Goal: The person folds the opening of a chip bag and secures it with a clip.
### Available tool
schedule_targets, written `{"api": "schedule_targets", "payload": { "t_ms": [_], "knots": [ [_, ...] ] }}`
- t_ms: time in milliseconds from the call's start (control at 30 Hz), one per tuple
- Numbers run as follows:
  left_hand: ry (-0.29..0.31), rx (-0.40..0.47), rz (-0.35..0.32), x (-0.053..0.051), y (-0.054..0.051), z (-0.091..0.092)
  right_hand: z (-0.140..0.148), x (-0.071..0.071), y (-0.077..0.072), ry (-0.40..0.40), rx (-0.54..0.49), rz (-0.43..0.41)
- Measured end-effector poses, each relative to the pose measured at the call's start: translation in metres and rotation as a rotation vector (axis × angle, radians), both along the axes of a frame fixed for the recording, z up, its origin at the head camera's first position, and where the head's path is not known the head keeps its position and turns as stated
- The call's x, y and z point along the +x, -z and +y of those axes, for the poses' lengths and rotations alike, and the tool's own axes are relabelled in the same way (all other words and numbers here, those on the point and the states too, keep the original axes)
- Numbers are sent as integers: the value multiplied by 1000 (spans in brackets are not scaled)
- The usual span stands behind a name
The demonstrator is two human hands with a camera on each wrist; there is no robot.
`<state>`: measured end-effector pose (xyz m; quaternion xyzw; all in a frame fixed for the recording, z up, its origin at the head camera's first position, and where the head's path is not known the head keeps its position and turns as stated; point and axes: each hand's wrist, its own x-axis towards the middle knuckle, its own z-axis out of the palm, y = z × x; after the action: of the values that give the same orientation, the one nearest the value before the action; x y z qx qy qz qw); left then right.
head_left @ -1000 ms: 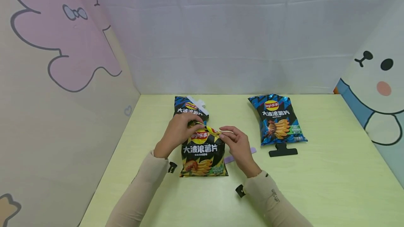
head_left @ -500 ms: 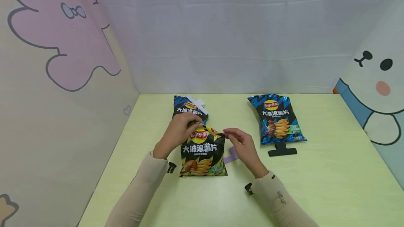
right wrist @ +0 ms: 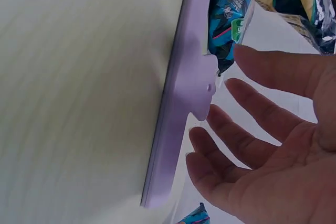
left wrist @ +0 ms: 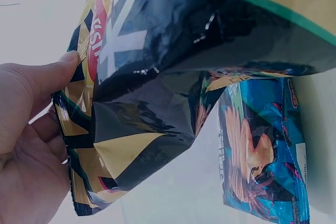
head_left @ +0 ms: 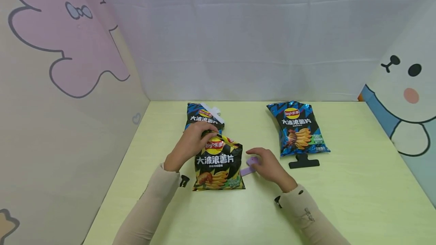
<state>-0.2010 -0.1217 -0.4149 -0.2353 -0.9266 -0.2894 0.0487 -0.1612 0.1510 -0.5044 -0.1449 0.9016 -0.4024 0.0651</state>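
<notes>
My left hand (head_left: pixel 194 143) pinches the top edge of a black-and-yellow chip bag (head_left: pixel 218 165), thumb on the front and fingers behind, as the left wrist view shows. The bag's top looks folded over, its printed front facing me. Just right of the bag lies a lilac sealing clip (right wrist: pixel 184 93) with a long straight bar and a small tab. Over that clip hovers my right hand (head_left: pixel 270 165), fingers spread and slightly bent, holding nothing. In the right wrist view the fingertips are close to the clip's tab; contact cannot be told.
Behind the held bag lies a blue chip bag (head_left: pixel 194 110) with a white clip (head_left: pixel 212 113) across its top corner. Another blue chip bag (head_left: pixel 299 127) lies to the right, a black clip (head_left: pixel 304 161) at its lower edge. A white cloth wall (head_left: pixel 255 48) rises behind the table.
My right hand has let go of the held bag's top edge and moved right and down to the lilac clip. My left hand keeps its pinch in the same place.
</notes>
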Motion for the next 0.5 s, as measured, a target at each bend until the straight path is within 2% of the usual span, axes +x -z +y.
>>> {"api": "schedule_targets", "payload": {
  "t_ms": [233,367,500],
  "knots": [
    [10,-4,15,1,-1,-1,-1,0,2,9,183,58],
    [19,-10,36,1,-1,-2,0,0,4,21,213,58],
    [20,-13,28,1,-2,-2,2,-1,7,23,210,64]
  ]
}}
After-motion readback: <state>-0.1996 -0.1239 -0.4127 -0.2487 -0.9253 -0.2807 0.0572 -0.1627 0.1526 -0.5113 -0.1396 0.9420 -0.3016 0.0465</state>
